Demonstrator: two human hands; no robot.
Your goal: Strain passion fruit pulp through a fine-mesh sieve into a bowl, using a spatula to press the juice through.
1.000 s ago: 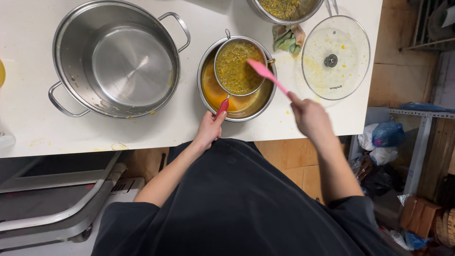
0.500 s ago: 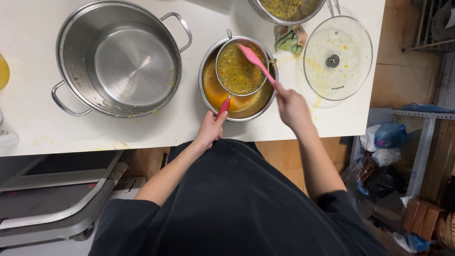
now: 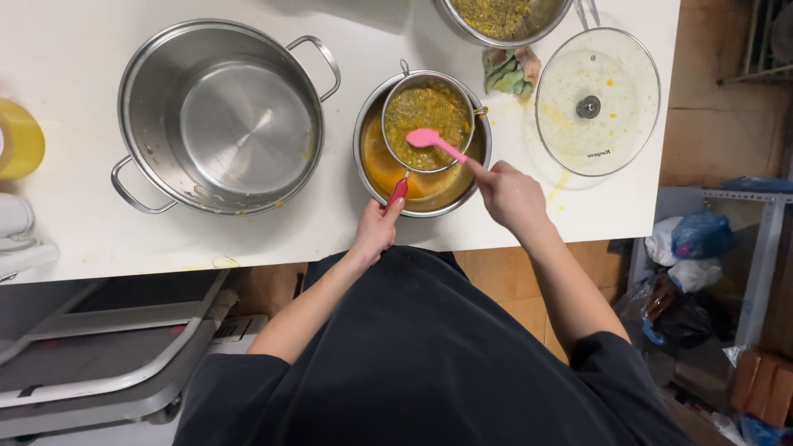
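My left hand (image 3: pixel 376 235) is closed around the red handle (image 3: pixel 397 192) of the strainer (image 3: pixel 427 120), which sits inside the rim of a steel bowl (image 3: pixel 373 177) near the edge of the white tabletop (image 3: pixel 74 215). I judge that handle the right place to hold: the mesh full of wet, seedy yellow pulp (image 3: pixel 413 107) looks heavy at the front and would tip if I let go. My right hand (image 3: pixel 512 194) pinches the thin handle of a pink spatula (image 3: pixel 425 138), wrist angled in from the right, the blade lying flat on the pulp. The spatula looks light and bendy, probably slick with juice, so I hold it close to the blade end. Orange juice (image 3: pixel 384 165) lies in the bowl beneath. Beyond stand an empty steel pot (image 3: pixel 223 116) to the left, a glass lid (image 3: pixel 596 101) to the right, and another bowl of pulp (image 3: pixel 500 16) at the far edge.
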